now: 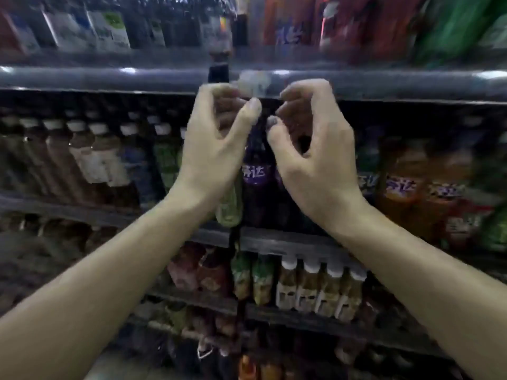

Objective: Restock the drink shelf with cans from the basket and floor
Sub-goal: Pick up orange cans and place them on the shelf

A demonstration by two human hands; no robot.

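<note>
left hand and right hand raised, fingers curled, clamped on nothing visible | risk: knocking dark purple-labelled plastic bottle off crowded grey metal shelf | cause: blurred, hurried reach

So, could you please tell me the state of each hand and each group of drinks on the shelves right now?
Left hand: raised before the shelf edge, fingers curled, nothing clearly held.
Right hand: raised beside it, fingers curled, nothing clearly held.
Purple bottle: upright on the shelf, behind the hands.
White-capped bottles: upright in a row, lower shelf.
Orange bottles: upright, to the right.
Cans: none visible.
</note>
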